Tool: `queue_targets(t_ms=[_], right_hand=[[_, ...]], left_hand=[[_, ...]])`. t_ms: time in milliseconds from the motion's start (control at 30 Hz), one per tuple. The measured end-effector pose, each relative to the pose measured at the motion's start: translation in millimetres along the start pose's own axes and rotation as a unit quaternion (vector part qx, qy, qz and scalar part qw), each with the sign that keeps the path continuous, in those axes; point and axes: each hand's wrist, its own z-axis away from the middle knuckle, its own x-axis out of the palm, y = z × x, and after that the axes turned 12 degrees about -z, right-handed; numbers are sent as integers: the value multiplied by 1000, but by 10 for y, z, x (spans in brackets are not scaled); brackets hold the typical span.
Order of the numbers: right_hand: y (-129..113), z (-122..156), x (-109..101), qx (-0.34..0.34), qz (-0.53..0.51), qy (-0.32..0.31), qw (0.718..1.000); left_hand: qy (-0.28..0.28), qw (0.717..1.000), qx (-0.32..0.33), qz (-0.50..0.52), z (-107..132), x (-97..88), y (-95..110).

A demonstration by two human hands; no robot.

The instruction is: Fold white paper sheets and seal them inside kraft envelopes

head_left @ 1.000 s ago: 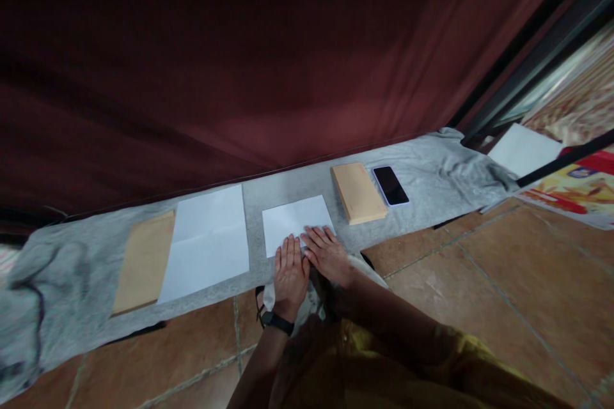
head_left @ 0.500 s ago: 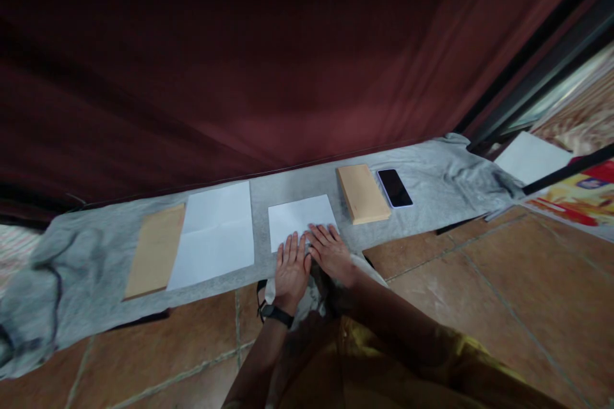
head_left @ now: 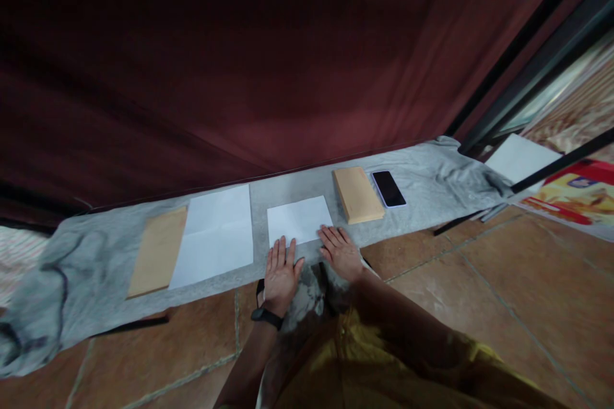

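A white sheet of paper (head_left: 300,217), smaller than the sheet to its left and perhaps folded, lies flat on the grey cloth. My left hand (head_left: 280,275) rests palm down with fingers stretched over its near left corner. At the near right corner lies my right hand (head_left: 341,252), also flat, fingers slightly spread. A larger creased white sheet (head_left: 215,230) is on the left. Beyond it lies a brown envelope or stack of envelopes (head_left: 158,249). Right of the small sheet is a thick stack of brown envelopes (head_left: 358,193).
A smartphone (head_left: 389,189) lies right of the envelope stack. The grey cloth (head_left: 422,172) covers a long narrow bench against a dark red curtain (head_left: 288,77). At far right are a dark metal frame (head_left: 518,89) and a colourful printed box or bag (head_left: 580,195). Tiled floor (head_left: 192,345) lies below.
My hands have moved apart along the small sheet's near edge, the left hand leftward and the right hand rightward. The view has shifted slightly.
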Motion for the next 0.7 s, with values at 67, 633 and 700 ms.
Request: queue_targets(t_ms=[67,633,700], right_hand=[[40,43,-15,6,1,6,1000],[150,146,-38,2,10,15,1000],[150,149,-40,4,9,14,1000]], left_hand=[[1,1000,2,0,9,5,-11],[-14,999,37,2,-58,-98,300],[-19,999,47,1,-104,-107,396]])
